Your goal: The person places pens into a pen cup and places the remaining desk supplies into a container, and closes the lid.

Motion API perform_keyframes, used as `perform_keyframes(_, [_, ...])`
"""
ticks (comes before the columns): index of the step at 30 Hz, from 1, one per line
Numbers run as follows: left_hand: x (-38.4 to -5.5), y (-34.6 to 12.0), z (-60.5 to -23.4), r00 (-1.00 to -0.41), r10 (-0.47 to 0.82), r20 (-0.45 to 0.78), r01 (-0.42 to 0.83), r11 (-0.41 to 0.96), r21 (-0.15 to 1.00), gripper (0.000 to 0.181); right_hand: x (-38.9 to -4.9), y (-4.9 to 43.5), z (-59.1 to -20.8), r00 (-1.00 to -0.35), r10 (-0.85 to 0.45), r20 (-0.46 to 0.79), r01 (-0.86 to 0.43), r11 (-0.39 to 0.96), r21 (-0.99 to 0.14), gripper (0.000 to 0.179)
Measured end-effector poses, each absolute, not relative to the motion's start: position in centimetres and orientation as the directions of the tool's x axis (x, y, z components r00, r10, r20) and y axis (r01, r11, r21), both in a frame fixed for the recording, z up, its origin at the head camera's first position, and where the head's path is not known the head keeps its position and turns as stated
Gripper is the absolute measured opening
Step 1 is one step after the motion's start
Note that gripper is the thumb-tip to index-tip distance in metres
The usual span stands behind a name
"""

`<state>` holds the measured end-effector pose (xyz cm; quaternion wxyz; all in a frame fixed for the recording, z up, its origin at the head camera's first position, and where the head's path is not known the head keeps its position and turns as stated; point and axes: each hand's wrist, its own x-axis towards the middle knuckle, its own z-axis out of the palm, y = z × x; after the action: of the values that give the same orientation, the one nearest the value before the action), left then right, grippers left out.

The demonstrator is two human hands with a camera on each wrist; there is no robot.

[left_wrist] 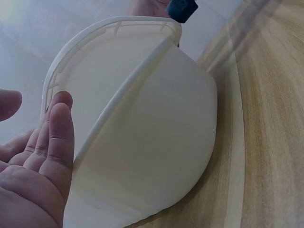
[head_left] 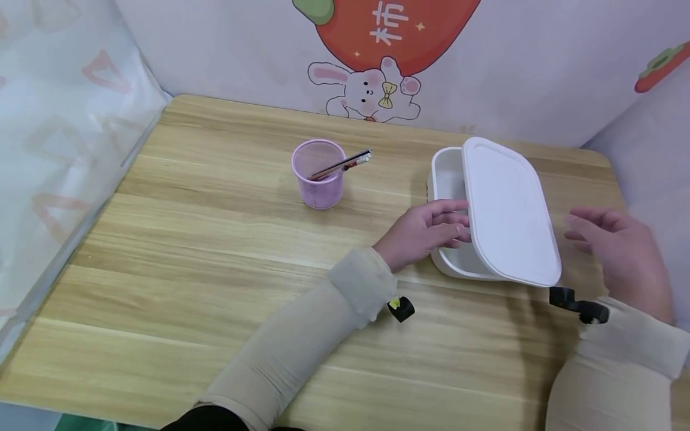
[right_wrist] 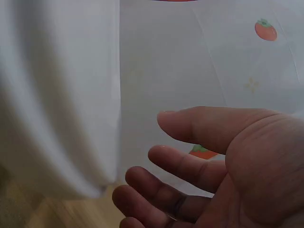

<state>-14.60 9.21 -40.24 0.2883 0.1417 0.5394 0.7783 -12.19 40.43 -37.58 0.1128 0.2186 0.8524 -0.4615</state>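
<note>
A white plastic box (head_left: 448,173) stands at the right of the table, its white lid (head_left: 512,209) lying tilted across the top and leaving the left part uncovered. My left hand (head_left: 426,230) reaches over the box opening with fingers extended beside the lid's left edge. In the left wrist view the fingers (left_wrist: 59,137) are straight and lie against or very near the box and lid rims; contact cannot be told for certain. To the right of the lid, my right hand (head_left: 628,251) is held apart from it, fingers loosely bent around nothing.
A translucent purple cup (head_left: 319,194) holding several slim sticks or pens (head_left: 345,164) stands left of the box on the wooden table (head_left: 188,269). A printed wall sheet (head_left: 226,54) rises behind the table. Black wrist mounts (head_left: 579,306) stick out from the sleeves.
</note>
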Motion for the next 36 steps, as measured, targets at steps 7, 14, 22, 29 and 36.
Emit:
perform_keyframes(7, [-14.6,9.1,-40.2,-0.792,0.603,-0.101,-0.311,-0.256,0.915,0.040,-12.7,41.0,-38.7,-0.907,0.125,-0.402,0.399,0.560,-0.726,0.063])
perform_keyframes(14, [-14.7,9.2,-40.0,-0.799,0.590,-0.114,-0.279,-0.196,0.940,0.042,-12.7,40.8,-38.9,-0.918,0.143,-0.370,0.384,0.552,-0.740,0.052])
perform_keyframes(22, [-14.5,8.6,-39.4,-0.809,0.578,-0.110,-0.227,-0.134,0.965,0.038,-12.7,40.6,-38.5,-0.910,0.164,-0.380,0.408,0.516,-0.754,0.051])
perform_keyframes(29, [-14.2,7.6,-38.0,-0.835,0.540,-0.105,-0.194,-0.110,0.975,0.032,-12.8,39.8,-37.7,-0.896,0.224,-0.383,0.443,0.502,-0.743,0.058])
perform_keyframes(36, [-15.8,7.7,-39.9,-0.873,0.456,-0.174,-0.223,-0.056,0.973,0.021,-12.7,38.5,-36.7,-0.912,0.236,-0.335,0.410,0.490,-0.769,0.059])
